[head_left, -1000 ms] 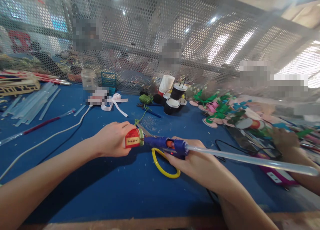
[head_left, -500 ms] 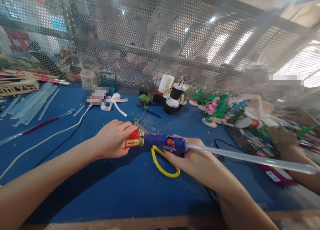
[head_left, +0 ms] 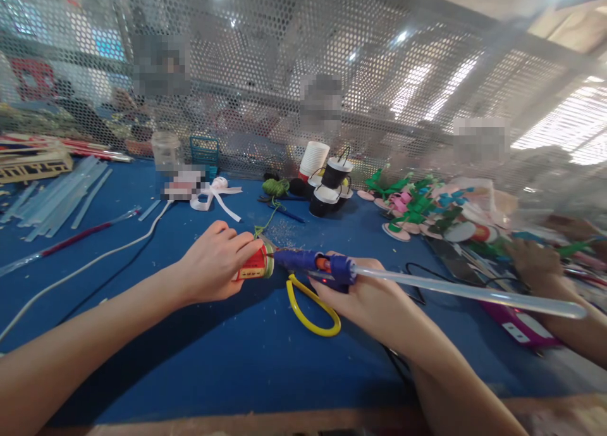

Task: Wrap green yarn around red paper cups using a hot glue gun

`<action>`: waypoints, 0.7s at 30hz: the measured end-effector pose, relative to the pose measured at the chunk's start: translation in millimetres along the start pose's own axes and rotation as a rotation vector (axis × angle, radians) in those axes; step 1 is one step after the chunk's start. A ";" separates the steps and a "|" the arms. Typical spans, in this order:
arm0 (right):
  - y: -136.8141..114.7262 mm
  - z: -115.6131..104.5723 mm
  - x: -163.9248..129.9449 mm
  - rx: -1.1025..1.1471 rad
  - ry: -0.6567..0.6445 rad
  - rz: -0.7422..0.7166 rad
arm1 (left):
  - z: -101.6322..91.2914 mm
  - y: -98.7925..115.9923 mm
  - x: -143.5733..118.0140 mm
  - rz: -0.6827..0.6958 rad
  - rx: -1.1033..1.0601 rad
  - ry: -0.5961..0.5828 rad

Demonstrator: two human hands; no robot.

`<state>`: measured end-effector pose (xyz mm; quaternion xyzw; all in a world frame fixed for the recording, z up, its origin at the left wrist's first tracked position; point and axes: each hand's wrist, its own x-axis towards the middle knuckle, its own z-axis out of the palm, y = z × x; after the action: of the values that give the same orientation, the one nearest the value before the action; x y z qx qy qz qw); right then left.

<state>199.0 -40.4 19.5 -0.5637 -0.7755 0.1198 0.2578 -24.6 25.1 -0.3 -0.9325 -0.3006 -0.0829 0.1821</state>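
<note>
Left hand [head_left: 213, 265] grips a small red cup [head_left: 253, 265]; right hand [head_left: 367, 297] clasps the glue gun [head_left: 315, 268], nozzle touching it, above yellow scissors [head_left: 310, 309].

surface [head_left: 199, 360]: deep blue, flecked with pale crumbs
small can [head_left: 255, 264]: red, with a yellow label and greenish rim
glue gun [head_left: 313, 265]: blue body, orange collar
glue stick [head_left: 465, 292]: clear, milky
scissor loop [head_left: 310, 309]: yellow
cups [head_left: 332, 181]: black with white lids
screen [head_left: 284, 62]: grey, honeycomb holes
</note>
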 end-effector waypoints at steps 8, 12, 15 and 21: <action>3.2 0.7 4.9 0.014 0.013 -0.047 | -2.6 4.1 0.9 0.037 0.030 0.009; 2.3 0.0 3.9 0.016 0.023 -0.052 | -1.7 3.1 0.5 0.040 0.022 0.008; 2.5 -0.6 0.8 -0.004 0.028 -0.040 | 0.1 0.5 0.0 0.020 0.021 0.006; 3.7 0.1 2.0 0.023 0.009 -0.030 | 0.2 0.8 0.5 0.034 0.020 0.026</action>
<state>201.5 -37.3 18.1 -0.5496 -0.7812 0.1223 0.2695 -23.7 24.8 -0.5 -0.9344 -0.2832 -0.0890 0.1969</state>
